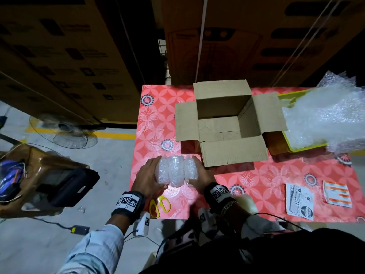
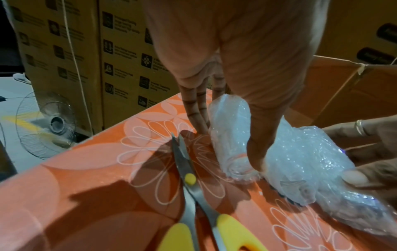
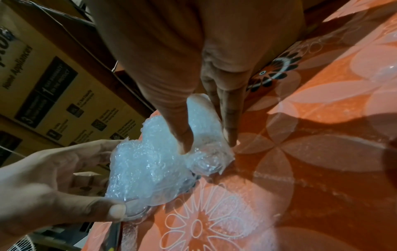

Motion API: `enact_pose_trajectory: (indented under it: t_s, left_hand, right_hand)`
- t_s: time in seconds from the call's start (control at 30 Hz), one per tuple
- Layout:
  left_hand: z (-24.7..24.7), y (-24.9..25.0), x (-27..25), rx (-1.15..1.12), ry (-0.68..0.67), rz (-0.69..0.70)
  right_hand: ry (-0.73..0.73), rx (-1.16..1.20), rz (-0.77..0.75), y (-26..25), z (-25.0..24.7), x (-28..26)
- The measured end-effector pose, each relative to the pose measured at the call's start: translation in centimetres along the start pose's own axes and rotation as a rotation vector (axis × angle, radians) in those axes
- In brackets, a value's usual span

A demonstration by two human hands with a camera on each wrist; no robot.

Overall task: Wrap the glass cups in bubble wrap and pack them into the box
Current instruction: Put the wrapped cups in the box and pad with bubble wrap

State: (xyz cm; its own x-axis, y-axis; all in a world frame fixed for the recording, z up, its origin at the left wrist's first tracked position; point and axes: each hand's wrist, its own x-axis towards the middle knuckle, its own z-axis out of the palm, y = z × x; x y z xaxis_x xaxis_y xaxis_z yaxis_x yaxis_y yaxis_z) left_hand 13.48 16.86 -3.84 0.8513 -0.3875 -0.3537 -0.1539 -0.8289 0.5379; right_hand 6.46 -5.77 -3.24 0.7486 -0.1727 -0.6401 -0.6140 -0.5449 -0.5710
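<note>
My left hand [image 1: 147, 176] and right hand [image 1: 199, 176] clasp three wrapped cups [image 1: 176, 173] between them, fingers [image 2: 194, 108] and thumbs curled onto the outer rolls, low over the counter [image 1: 276, 175] just short of the open, empty-looking box [image 1: 221, 123]. I judge the load light but fragile, its film slippery, so steady inward pressure on both end rolls should keep the middle one from dropping out. Each cup is a short cylinder in cloudy bubble wrap, lying side by side and touching.
</note>
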Motion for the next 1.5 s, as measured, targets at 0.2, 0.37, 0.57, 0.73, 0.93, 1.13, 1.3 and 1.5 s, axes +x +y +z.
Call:
enact_pose_trajectory:
  t_s: [0.2, 0.37, 0.57, 0.73, 0.93, 1.13, 1.3, 1.5]
  left_hand:
    - [-1.8, -1.5, -0.1, 0.087, -0.027, -0.011]
    - [-2.6, -1.6, 0.0, 0.156, -0.052, 0.008]
    - [-3.2, -0.3, -0.6, 0.204, 0.024, -0.046]
    - [-3.6, 2.2, -2.2, -0.04, 0.108, 0.102]
    - [-5.6, 8.1, -2.0, -0.213, 0.242, 0.259]
    - [-6.1, 14.9, 0.4, -0.229, 0.229, 0.388]
    - [-4.7, 21.3, 2.0, -0.194, 0.231, 0.503]
    - [-1.6, 30.0, 3.9, -0.201, 0.219, 0.605]
  right_hand:
    - [0.041, -0.034, -0.088, -0.8, 2.0, 1.0]
    - [0.034, -0.042, -0.1, -0.1, 1.6, 0.6]
    - [0.054, -0.106, -0.187, 2.7, 0.1, -1.6]
    - [0.069, 0.004, -0.377, 3.5, -1.2, -3.8]
    - [0.097, 0.344, -0.454, 0.7, -5.7, -7.9]
    - [0.243, 0.412, -0.488, 1.2, -12.8, -9.6]
    - [0.378, 0.478, -0.493, 4.1, -19.1, -10.1]
    - [0.586, 0.557, -0.437, 11.2, -30.1, -9.7]
